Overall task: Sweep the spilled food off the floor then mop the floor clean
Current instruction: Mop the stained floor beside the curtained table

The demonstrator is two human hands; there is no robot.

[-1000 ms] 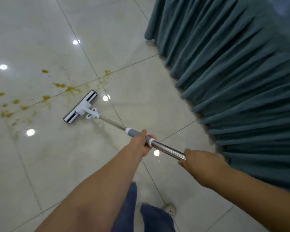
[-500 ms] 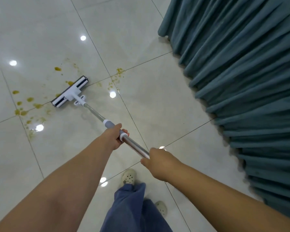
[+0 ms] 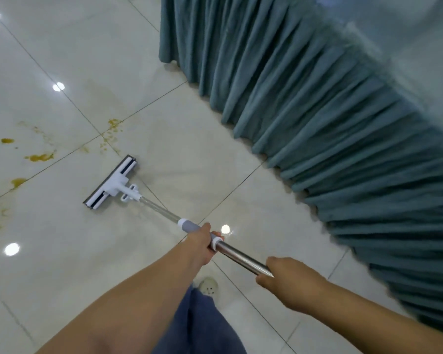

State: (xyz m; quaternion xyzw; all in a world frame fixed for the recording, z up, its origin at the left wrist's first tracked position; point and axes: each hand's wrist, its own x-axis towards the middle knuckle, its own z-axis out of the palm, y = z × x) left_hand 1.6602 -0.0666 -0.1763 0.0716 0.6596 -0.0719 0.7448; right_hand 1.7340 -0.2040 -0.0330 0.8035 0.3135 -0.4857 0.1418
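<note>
The mop (image 3: 149,205) is lying with its flat white head (image 3: 111,183) pressed on the pale tiled floor (image 3: 62,264), near the middle of the view, and its metal pole (image 3: 241,255) is slanting back toward the person. The left hand (image 3: 202,242) is wrapping its fingers around the grey grip sleeve (image 3: 191,224) where it is meeting the bare steel. The right hand (image 3: 289,279) is closing around the pole's upper end, fingers curled tight under it, the two hands sitting apart along the shaft. Both forearms are reaching in from the bottom of the view.

Yellow-brown food stains (image 3: 39,157) are spreading across the tiles to the left of the mop head, with a speckled patch (image 3: 111,131) sitting at the tile joint just beyond the head's far end; the head is not touching either. More smears (image 3: 17,182) are trailing toward the left edge. Ceiling lights are glinting off the glossy tiles.

A pleated teal curtain (image 3: 317,123) is hanging down to the floor along the right side, its hem running diagonally close to the person's right arm and crowding that side of the working space. Below, a blue trouser leg (image 3: 197,325) and a pale perforated shoe (image 3: 208,286) are showing between the arms.
</note>
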